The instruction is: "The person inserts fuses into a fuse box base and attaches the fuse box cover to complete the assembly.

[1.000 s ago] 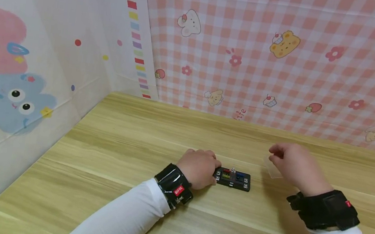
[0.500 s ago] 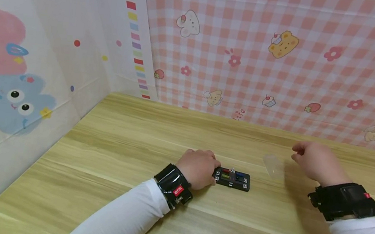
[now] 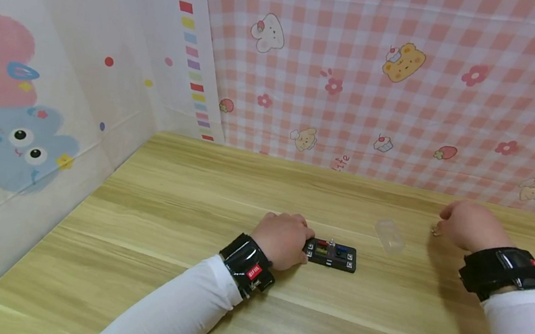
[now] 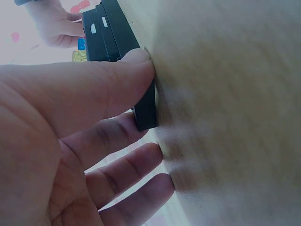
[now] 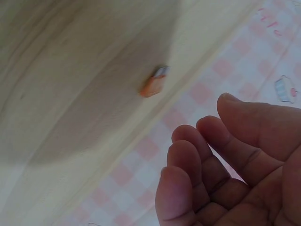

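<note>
In the head view a black fuse block [image 3: 342,262] lies on the wooden table, with red, yellow and blue blade fuses set in it. My left hand [image 3: 283,241] holds its left end, the thumb pressing one long side and the index finger on the other, as the left wrist view shows. My right hand [image 3: 474,225] hovers at the back right with fingers loosely bent and nothing between them. Beside its fingertips lies a small orange blade fuse [image 5: 154,84] with a metal end, seen best in the right wrist view.
A clear plastic cover [image 3: 390,237] rests on the table between the fuse block and my right hand. Checked pink cloth [image 3: 344,47] hangs along the table's back edge, and a white printed cloth [image 3: 76,40] stands at the left.
My right hand has let go of the clear cover, which now lies on the table, and has moved right to the orange fuse. The left hand and fuse block have stayed put.
</note>
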`<state>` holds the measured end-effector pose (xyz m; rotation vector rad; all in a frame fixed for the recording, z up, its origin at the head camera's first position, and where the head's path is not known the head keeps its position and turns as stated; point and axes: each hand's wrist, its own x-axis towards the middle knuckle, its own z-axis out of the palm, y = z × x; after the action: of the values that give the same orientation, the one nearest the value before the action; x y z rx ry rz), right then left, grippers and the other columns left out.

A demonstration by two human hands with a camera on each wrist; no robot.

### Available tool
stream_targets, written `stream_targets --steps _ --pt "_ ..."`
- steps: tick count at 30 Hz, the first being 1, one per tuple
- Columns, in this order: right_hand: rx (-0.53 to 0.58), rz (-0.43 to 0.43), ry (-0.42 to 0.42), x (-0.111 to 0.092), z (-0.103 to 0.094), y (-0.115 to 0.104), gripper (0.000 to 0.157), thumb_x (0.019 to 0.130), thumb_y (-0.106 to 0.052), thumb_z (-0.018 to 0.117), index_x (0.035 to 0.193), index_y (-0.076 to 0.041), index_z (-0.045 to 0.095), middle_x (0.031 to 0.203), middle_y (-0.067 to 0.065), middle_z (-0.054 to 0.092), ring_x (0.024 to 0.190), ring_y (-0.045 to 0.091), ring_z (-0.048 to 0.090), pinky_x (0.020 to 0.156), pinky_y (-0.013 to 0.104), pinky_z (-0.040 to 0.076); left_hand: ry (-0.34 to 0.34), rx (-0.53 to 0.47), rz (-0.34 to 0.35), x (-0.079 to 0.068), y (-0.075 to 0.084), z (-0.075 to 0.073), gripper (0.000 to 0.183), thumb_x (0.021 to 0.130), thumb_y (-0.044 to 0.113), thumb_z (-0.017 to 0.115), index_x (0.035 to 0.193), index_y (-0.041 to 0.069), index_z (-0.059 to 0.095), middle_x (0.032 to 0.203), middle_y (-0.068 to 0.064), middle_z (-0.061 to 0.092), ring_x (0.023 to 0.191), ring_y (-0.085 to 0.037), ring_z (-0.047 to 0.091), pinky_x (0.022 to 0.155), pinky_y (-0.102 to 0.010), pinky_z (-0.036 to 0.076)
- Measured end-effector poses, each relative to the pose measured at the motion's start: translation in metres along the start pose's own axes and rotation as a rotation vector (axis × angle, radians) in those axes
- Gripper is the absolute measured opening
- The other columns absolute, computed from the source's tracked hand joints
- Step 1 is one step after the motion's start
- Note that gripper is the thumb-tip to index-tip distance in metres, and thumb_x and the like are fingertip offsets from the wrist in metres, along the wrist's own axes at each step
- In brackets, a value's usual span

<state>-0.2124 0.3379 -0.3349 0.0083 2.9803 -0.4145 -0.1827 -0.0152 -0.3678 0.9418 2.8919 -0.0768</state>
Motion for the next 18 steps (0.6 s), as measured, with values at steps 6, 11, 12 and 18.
stream_targets --steps 6,11,12,18 --pt "-0.043 -0.018 -0.005 0.007 0.002 0.007 0.035 0.08 -0.023 0.069 0.098 0.007 0.066 0.096 0.027 0.062 0.079 0.034 0.055 0.067 0.054 0.047 0.007 0.0 0.003 -0.001 -0.001 0.0 0.05 0.08 0.05 0.069 0.124 0.028 0.061 0.12 0.003 0.056 0.095 -0.018 0.052 0.08 -0.043 0.043" --pt "-0.069 -0.055 -0.032 0.013 0.005 0.011 0.025 0.078 -0.023 0.069 0.086 0.0 0.07 0.08 0.015 0.063 0.07 0.028 0.053 0.062 0.048 0.047 -0.003 -0.005 0.002 0.0 -0.001 -0.001 0.05 0.08 0.05 0.068 0.124 0.028 0.06 0.122 0.003 0.055 0.097 -0.018 0.051 0.081 -0.043 0.043" --pt "-0.073 -0.061 -0.038 0.014 0.006 0.012 0.022 0.078 -0.023 0.068 0.083 -0.001 0.07 0.075 0.011 0.061 0.067 0.026 0.051 0.06 0.046 0.046 -0.003 -0.006 0.002 0.0 -0.001 -0.001 0.05 0.08 0.05 0.068 0.125 0.028 0.06 0.122 0.003 0.055 0.097 -0.018 0.051 0.081 -0.043 0.043" --pt "-0.116 -0.082 -0.066 0.016 0.008 0.012 0.019 0.082 -0.021 0.062 0.069 -0.007 0.067 0.063 0.003 0.048 0.059 0.023 0.044 0.054 0.038 0.038 0.006 -0.004 0.008 -0.001 -0.001 -0.002 0.049 0.08 0.049 0.068 0.123 0.027 0.061 0.121 0.003 0.056 0.095 -0.017 0.052 0.08 -0.043 0.043"
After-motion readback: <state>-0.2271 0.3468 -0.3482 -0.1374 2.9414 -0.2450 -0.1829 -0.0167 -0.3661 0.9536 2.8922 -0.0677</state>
